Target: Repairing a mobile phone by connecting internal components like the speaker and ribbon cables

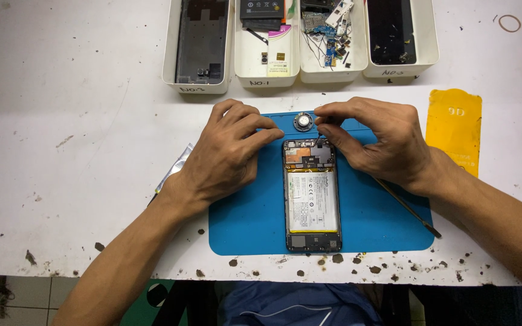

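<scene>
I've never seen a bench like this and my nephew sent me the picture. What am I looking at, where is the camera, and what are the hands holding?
The one picture comes from a camera worn on the person's head, looking down at their own two bare hands. On a stained white table lies a blue mat, and on it an opened phone with its back off, so the battery shows. The left hand rests at the phone's top left edge. The right hand pinches a thin dark tool whose tip is hidden at the phone's top. A small round part sits above the phone. Four white trays at the back hold phone parts; a yellow sheet lies to the right.
</scene>
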